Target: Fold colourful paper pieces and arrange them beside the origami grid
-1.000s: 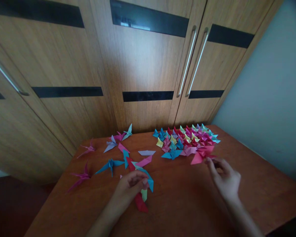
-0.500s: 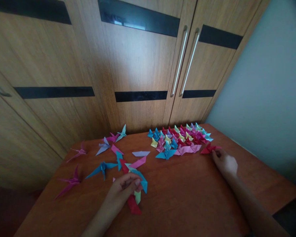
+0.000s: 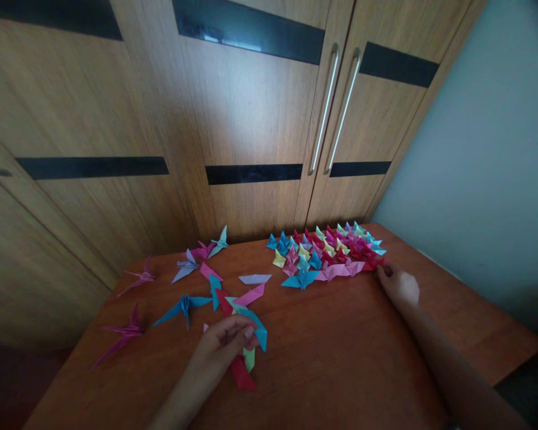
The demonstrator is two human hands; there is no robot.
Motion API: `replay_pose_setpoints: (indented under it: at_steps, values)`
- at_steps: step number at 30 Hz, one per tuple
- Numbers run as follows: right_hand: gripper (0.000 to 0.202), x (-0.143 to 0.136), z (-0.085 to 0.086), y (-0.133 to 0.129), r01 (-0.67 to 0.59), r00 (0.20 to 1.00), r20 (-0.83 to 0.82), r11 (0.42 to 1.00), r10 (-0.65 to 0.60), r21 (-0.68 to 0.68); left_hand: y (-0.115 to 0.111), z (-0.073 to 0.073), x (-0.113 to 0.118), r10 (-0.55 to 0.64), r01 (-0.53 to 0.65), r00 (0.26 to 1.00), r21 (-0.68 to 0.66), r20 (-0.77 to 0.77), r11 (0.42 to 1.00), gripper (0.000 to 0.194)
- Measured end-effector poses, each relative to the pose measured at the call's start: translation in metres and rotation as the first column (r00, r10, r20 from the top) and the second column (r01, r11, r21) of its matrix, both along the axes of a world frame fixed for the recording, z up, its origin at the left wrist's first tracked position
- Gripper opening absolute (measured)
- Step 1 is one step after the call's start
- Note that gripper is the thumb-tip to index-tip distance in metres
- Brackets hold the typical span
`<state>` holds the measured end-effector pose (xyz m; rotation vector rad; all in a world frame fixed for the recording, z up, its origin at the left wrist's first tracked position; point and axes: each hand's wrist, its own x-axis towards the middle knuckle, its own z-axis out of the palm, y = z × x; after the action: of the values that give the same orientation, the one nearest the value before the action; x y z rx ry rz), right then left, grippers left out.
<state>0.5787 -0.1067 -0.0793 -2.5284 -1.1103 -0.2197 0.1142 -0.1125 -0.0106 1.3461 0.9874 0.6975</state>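
Note:
My right hand (image 3: 400, 288) pinches the right end of a red paper crane (image 3: 371, 264) at the front right corner of a block of packed origami cranes (image 3: 316, 254). The red crane lies against the pink cranes (image 3: 341, 270) of the front row. My left hand (image 3: 228, 339) is closed, thumb against fingers, around the edge of a blue folded paper piece (image 3: 260, 335); the fingers cover part of it. Beneath and around that hand lie a red folded piece (image 3: 242, 375), a light green one (image 3: 249, 358) and a pink one (image 3: 251, 295).
Loose cranes lie on the left of the wooden table (image 3: 323, 364): a magenta one (image 3: 128, 330), a blue one (image 3: 185, 304) and a lavender one (image 3: 187, 264). A lavender strip (image 3: 255, 279) lies mid-table. Behind stands a wooden cabinet (image 3: 255, 113); a wall (image 3: 484, 191) rises at the right.
My right hand has moved left with the red crane, which now sits up against the block's front row. The left hand stays where it was.

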Motion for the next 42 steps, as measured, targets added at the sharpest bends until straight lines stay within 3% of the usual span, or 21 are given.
replay_pose_setpoints:
  at_steps: [10, 23, 29, 33, 37, 40, 42]
  values:
    - [0.039, 0.003, -0.003, 0.002, -0.036, 0.999, -0.001, 0.999, 0.036, 0.013, -0.001, 0.004, 0.000, 0.000, 0.000, 1.000, -0.007, 0.008, 1.000, 0.027]
    - [0.040, -0.001, -0.001, 0.002, -0.041, 0.999, 0.021, 0.999, 0.042, -0.016, 0.003, -0.005, -0.001, -0.012, 0.012, 0.999, -0.006, 0.048, 1.000, 0.028]
    - [0.037, -0.002, -0.002, -0.005, -0.036, 0.998, 0.048, 0.984, 0.029, 0.173, 0.000, -0.001, -0.001, -0.004, 0.004, 0.999, -0.016, 0.054, 1.000, 0.029]
    - [0.041, -0.008, 0.002, -0.011, -0.016, 0.996, 0.083, 0.930, -0.016, 0.368, -0.001, 0.002, 0.001, -0.013, 0.014, 0.998, -0.029, 0.061, 0.999, 0.029]
    - [0.042, -0.045, 0.012, -0.017, -0.185, 0.983, 0.100, 0.826, 0.155, 0.533, -0.002, 0.002, 0.002, 0.002, -0.001, 0.997, -0.022, 0.072, 1.000, 0.028]
    - [0.034, -0.101, 0.025, -0.021, -0.329, 0.930, 0.073, 0.730, 0.359, 0.599, -0.002, 0.001, 0.001, 0.055, -0.054, 0.996, -0.016, 0.069, 0.998, 0.027]
    - [0.027, -0.146, 0.036, -0.020, -0.451, 0.842, 0.041, 0.660, 0.537, 0.601, 0.000, 0.001, -0.002, 0.103, -0.103, 0.992, -0.007, 0.070, 0.995, 0.026]
